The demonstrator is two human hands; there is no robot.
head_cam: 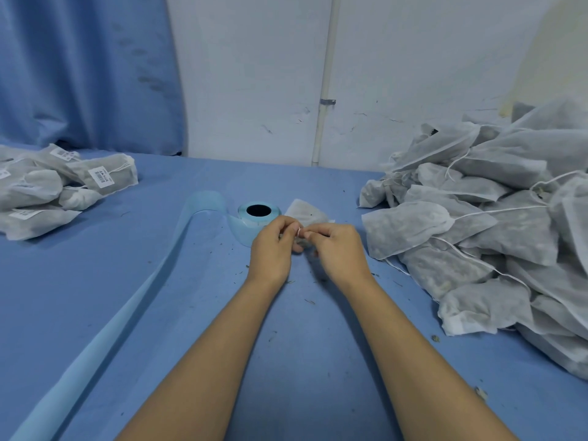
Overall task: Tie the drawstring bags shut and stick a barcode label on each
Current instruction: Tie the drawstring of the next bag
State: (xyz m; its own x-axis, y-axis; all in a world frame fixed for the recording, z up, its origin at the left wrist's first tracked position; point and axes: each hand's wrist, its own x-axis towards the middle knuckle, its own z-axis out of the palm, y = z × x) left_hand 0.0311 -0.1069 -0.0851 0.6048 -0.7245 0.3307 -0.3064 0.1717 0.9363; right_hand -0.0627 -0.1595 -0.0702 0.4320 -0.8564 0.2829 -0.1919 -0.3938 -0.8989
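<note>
Here, finished labelled bags lay piled left of the label roll. Just in front of it, left hand and right hand each pinched one bag's drawstring, probably knotting it; unlabelled bags waited to its right.

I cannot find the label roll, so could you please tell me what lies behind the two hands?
The blue label roll and a white bag lie just behind them. The left hand and right hand cover the bag's near end.
</note>
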